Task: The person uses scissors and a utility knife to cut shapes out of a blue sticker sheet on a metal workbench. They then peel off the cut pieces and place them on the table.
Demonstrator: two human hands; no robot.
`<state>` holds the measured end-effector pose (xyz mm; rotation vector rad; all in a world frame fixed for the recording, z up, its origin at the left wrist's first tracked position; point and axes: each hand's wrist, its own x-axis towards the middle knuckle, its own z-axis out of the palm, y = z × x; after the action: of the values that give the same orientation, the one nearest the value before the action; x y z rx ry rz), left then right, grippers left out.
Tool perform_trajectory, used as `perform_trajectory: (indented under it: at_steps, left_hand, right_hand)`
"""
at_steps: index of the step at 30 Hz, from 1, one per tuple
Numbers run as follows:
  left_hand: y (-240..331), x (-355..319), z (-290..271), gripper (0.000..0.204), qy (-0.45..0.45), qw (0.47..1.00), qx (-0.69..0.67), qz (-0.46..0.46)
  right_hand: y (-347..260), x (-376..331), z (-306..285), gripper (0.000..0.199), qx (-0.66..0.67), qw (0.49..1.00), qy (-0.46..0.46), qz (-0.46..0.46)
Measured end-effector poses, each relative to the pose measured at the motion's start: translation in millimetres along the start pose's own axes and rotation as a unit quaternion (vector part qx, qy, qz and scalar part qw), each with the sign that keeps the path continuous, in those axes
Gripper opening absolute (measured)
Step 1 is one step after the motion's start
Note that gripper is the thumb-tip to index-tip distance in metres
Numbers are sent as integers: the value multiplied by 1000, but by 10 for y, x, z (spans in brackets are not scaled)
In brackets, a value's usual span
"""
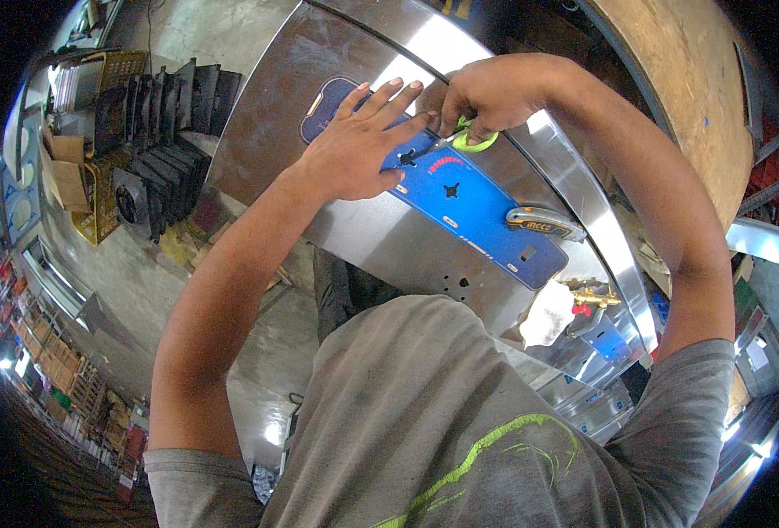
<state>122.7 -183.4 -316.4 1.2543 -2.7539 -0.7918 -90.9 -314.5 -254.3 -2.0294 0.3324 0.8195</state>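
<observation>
A blue panel or sticker sheet point(486, 211) with cross-shaped dark cutouts lies along a shiny metal sheet point(363, 231). My left hand point(354, 150) rests on its upper left part, fingers spread. Gripped in my right hand point(495, 92) are scissors with bright green handles point(475, 139). Their blades point left and down to the cutout beside my left hand; whether they are cutting I cannot tell. A utility knife point(543, 222), grey and orange, lies across the panel's right part.
Near the metal's right end sit a white piece like a rag point(548, 315) and brass fittings point(599, 297) with red parts. Black flat parts point(169, 176) stand stacked by yellow crates point(99, 198) on the floor at left. A wooden table point(697, 97) curves along the right.
</observation>
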Motion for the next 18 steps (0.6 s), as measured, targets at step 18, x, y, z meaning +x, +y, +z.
perform_trajectory:
  at_steps: [18]
  left_hand:
    - [-18, 0, 15, 83, 14, 1000, -24, 15]
  right_hand:
    - [-50, 37, -39, 40, 1, 1000, -19, 14]
